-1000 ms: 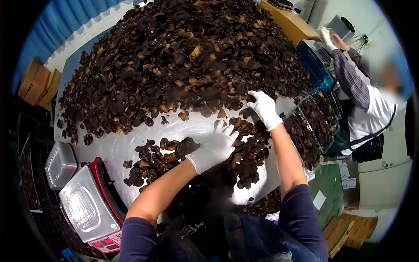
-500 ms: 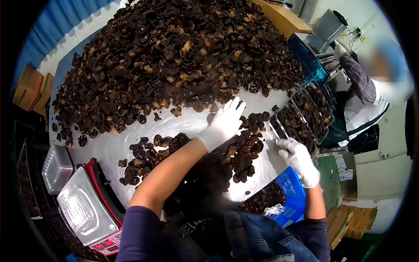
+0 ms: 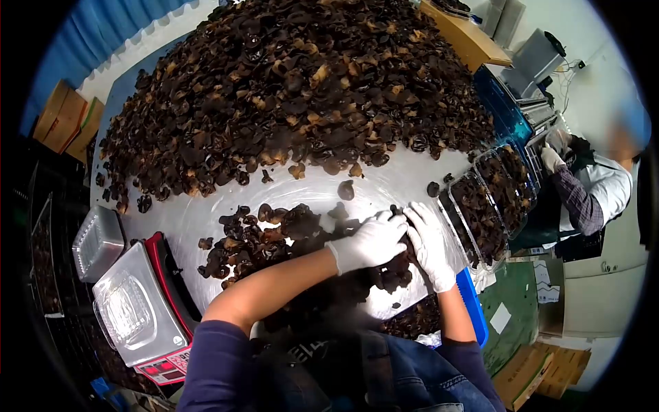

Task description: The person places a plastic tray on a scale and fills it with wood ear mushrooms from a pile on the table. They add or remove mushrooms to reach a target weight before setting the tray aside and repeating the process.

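Note:
Both my hands wear white gloves and are close together over a small heap of dark wood ear mushrooms (image 3: 247, 240) on the metal table. My left hand (image 3: 374, 240) lies across the heap's right part, its fingers curled over some pieces; its palm side is hidden. My right hand (image 3: 429, 244) is beside it, fingers stretched out and pointing away from me along the heap's right edge. Just right of that hand are clear plastic boxes (image 3: 473, 209) filled with mushrooms. A single mushroom (image 3: 346, 190) lies apart, beyond my left hand.
A huge mound of mushrooms (image 3: 295, 96) covers the far table (image 3: 391, 178). At left are a scale (image 3: 134, 309) and clear plastic trays (image 3: 98, 244). A blue basket (image 3: 472, 302) is at lower right. A co-worker (image 3: 590, 192) stands at right, near cardboard boxes (image 3: 542, 374).
My left hand has come back toward me, from spread flat to curled over the heap. My right hand has left the box edge and moved left beside it. The co-worker's arm has lowered.

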`<state>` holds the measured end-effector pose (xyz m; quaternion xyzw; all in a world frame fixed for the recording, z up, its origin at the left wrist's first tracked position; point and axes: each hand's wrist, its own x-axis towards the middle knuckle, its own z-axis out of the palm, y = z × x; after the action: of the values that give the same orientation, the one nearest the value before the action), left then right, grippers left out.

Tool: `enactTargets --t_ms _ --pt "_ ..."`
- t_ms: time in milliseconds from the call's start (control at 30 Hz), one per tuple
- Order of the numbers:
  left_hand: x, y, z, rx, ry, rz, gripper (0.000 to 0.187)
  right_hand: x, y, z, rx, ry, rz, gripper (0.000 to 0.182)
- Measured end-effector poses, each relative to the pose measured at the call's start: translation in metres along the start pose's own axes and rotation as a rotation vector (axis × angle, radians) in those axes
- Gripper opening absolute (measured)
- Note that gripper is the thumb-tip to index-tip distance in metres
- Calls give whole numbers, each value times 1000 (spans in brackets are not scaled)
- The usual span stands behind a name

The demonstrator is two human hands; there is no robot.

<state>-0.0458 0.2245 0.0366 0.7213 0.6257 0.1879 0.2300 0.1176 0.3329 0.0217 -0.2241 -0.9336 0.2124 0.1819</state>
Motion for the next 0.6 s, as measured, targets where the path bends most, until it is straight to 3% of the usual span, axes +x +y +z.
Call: enactTargets --t_ms 100,167,200,300,333,400,433,467,500,533,600 --pt "-9 9 -3 -24 -120 -49 52 -1 -10 -10 40 -52 -14 32" --pt "-18 4 6 -5 80 2 55 21 -25 -25 270 -68 106 27" --pt "-23 1 4 10 195 50 55 37 -19 -22 194 -27 30 27" --pt "-29 -9 -13 8 170 37 49 93 -29 -10 160 -58 -62 29" --pt "-29 -17 -17 -10 301 75 40 109 -31 3 184 -72 -69 34" --pt "-27 -37 -30 -134 339 -95 30 130 -34 32 -4 29 -298 42" --pt "-29 -45 -30 175 590 -186 22 129 -38 38 -6 -87 -288 45" --pt "-33 -63 -38 228 628 -152 22 127 -46 43 -8 -202 -277 47" --pt "-41 -69 -54 283 519 -268 29 125 -63 45 -9 -396 -207 49" --pt "-47 -85 -53 303 519 -376 37 113 -78 33 354 -541 -79 39" --pt "-71 -95 -67 560 455 -137 43 93 -80 13 247 -471 -427 28"
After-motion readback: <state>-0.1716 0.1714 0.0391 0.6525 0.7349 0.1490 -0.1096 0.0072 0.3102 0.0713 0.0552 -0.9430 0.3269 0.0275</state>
